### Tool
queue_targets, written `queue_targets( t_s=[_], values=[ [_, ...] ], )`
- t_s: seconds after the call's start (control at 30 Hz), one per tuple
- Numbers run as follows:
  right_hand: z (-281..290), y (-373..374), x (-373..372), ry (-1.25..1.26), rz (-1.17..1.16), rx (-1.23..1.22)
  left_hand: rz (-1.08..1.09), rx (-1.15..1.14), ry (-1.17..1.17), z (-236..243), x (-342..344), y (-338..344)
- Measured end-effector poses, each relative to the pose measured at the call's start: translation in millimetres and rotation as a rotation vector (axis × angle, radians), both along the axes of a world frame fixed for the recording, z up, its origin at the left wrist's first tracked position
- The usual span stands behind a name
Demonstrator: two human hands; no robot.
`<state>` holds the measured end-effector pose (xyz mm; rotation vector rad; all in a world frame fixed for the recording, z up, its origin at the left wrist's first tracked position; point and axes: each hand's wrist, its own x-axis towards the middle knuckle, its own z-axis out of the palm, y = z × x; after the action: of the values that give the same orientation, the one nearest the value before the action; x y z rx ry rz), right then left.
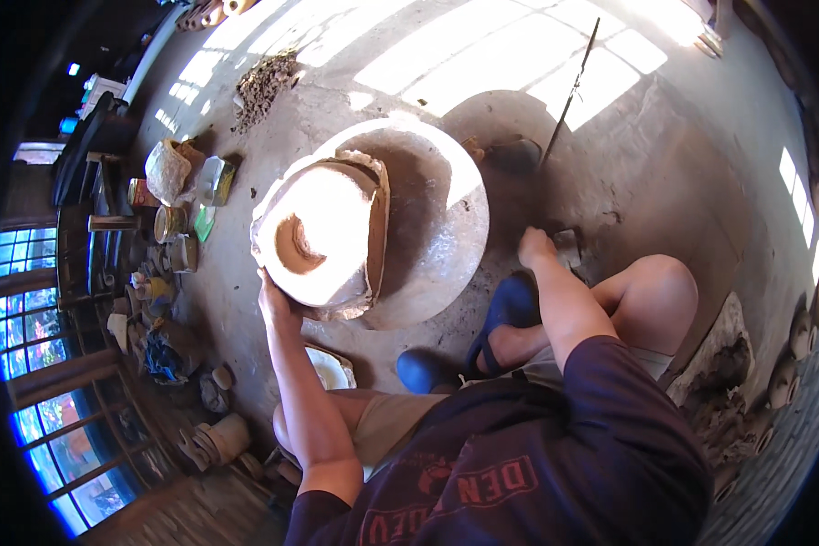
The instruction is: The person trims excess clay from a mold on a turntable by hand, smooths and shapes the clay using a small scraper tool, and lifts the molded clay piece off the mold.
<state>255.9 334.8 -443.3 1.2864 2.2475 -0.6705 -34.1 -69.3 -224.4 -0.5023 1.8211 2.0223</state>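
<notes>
A pale, thick, round mould (341, 196) with a ring-shaped hollow stands over the left part of a large round wheel disc (419, 282). Its rough outer side shows on the right, and strong sunlight washes out its top. My left hand (280, 302) grips the mould's near left edge, its fingers partly hidden beneath. Off the disc's right side, my right hand (537, 244) is closed low over the floor; what it holds, if anything, cannot be made out. A small grey block-like thing (568, 247) sits right beside that hand.
A thin dark stick (573, 91) stands slanted beyond the disc near a dark lump (514, 156). Crumbled clay (266, 86) lies at the far left. Tubs, a bag (168, 173) and a jar (170, 223) line the left side. A shallow bowl (329, 369) is near my left knee.
</notes>
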Motion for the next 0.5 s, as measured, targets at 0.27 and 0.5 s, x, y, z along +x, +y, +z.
queue_targets(
  t_s=[0.27,0.5],
  values=[
    [135,39,-115,1.404,-0.733,-0.393,0.001,-0.277,0.076,-9,-11,-10],
    [189,-71,-155,1.28,0.012,-0.211,-0.007,-0.394,0.156,-17,-3,-15]
  ],
)
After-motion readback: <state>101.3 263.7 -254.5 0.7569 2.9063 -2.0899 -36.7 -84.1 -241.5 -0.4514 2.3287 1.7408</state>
